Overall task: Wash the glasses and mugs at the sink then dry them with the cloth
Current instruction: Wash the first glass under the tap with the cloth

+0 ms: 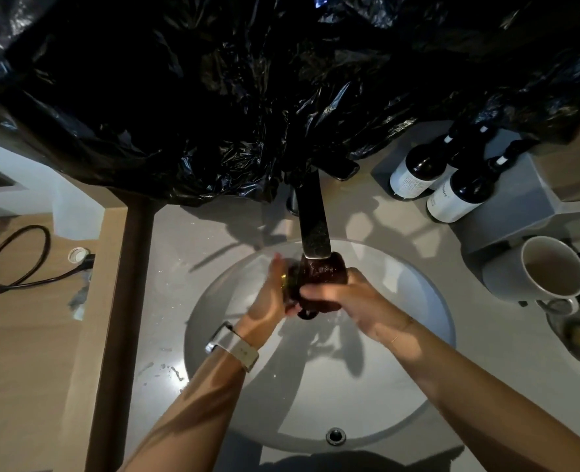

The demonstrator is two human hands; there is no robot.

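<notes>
While the right hand's [341, 299] fingers curl round the dark mug [319, 284] under the tap [312, 219], the left hand's [270, 294] straight fingers press its side.

Dark brown glass mug [319, 277]: translucent, wet, held over the round white sink [418, 386] directly under the end of the tap [312, 219], its handle pointing down toward the viewer. Left hand [268, 294] flat against its left side; right hand [346, 298] wrapped around its right side.

White mug [541, 270]: tilted on the counter right of the sink, opening facing the viewer.
</notes>
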